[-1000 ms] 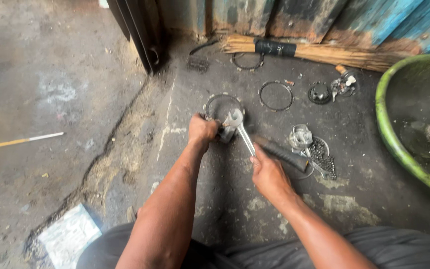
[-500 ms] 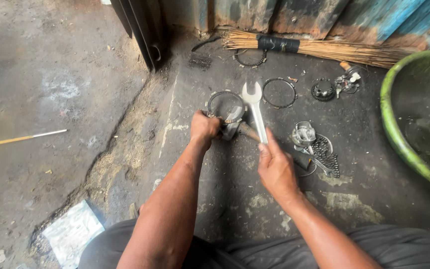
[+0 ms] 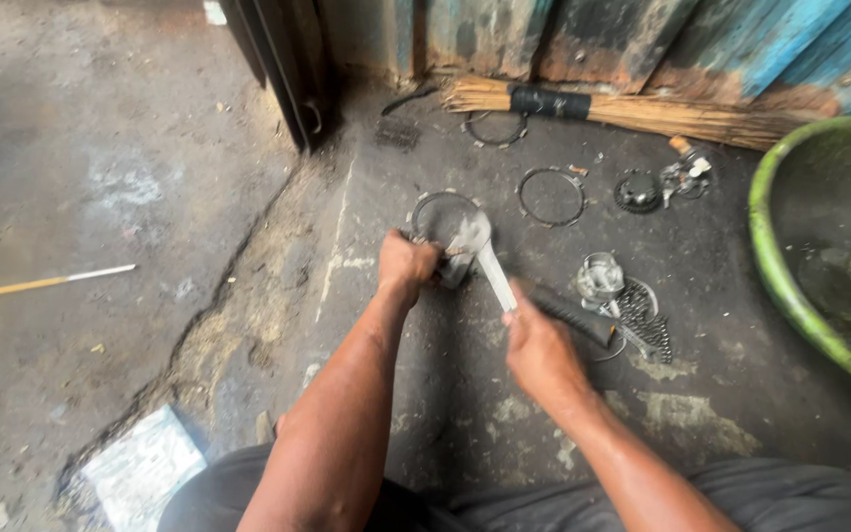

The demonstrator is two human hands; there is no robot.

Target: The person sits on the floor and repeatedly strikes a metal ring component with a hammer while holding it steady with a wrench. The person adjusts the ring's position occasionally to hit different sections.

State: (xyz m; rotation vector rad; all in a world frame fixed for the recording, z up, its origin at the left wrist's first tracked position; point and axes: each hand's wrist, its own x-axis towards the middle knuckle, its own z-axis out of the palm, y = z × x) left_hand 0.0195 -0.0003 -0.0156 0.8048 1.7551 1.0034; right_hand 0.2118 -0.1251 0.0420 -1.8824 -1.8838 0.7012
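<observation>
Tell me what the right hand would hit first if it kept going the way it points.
The right hand points up along its spanner; first in line is probably the small part in the left hand, though depth is unclear.

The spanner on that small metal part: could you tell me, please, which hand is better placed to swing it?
Probably the right hand: it grips the spanner by its shaft, while the left hand is busy steadying the metal part.
</observation>
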